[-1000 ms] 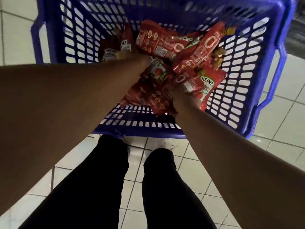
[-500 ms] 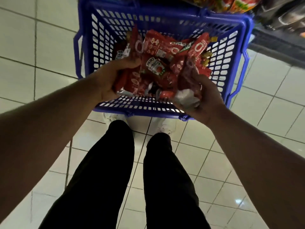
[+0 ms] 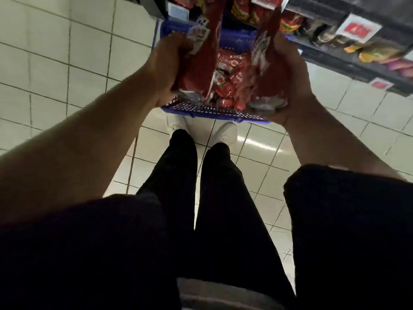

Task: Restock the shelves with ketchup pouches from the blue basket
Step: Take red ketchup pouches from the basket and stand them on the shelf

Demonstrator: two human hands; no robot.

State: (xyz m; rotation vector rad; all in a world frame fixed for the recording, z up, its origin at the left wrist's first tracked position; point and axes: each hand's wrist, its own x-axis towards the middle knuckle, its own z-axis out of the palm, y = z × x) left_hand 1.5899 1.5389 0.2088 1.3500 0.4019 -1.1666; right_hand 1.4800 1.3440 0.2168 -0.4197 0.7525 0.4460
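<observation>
Left hand (image 3: 165, 70) closed round a bunch of ketchup pouches (image 3: 196, 70); right hand (image 3: 290, 86) clamped on a second bunch (image 3: 266, 70). Both raised above blue basket (image 3: 212, 108). Many pouches left inside (image 3: 228, 70). Shelves (image 3: 348, 54) near, none placed yet. Early stage, judged.

1. Hands: two. The left grip (image 3: 166, 66) and the right grip (image 3: 292, 74) are each closed on a bunch of pouches.
2. Bunches of red pouches: two, the left bunch (image 3: 196, 70) and the right bunch (image 3: 267, 70). Blur hides how many pouches are in each.
3. Blue basket (image 3: 201, 108): one, below and between the grips, with a heap of loose pouches (image 3: 230, 70) too jumbled to count.
4. White shoes: two, the left shoe (image 3: 176, 124) and the right shoe (image 3: 225, 133), below the grips.
5. Red-and-white shelf tags: two clear, beyond the right grip, one (image 3: 357, 29) above the other (image 3: 381, 84).
</observation>
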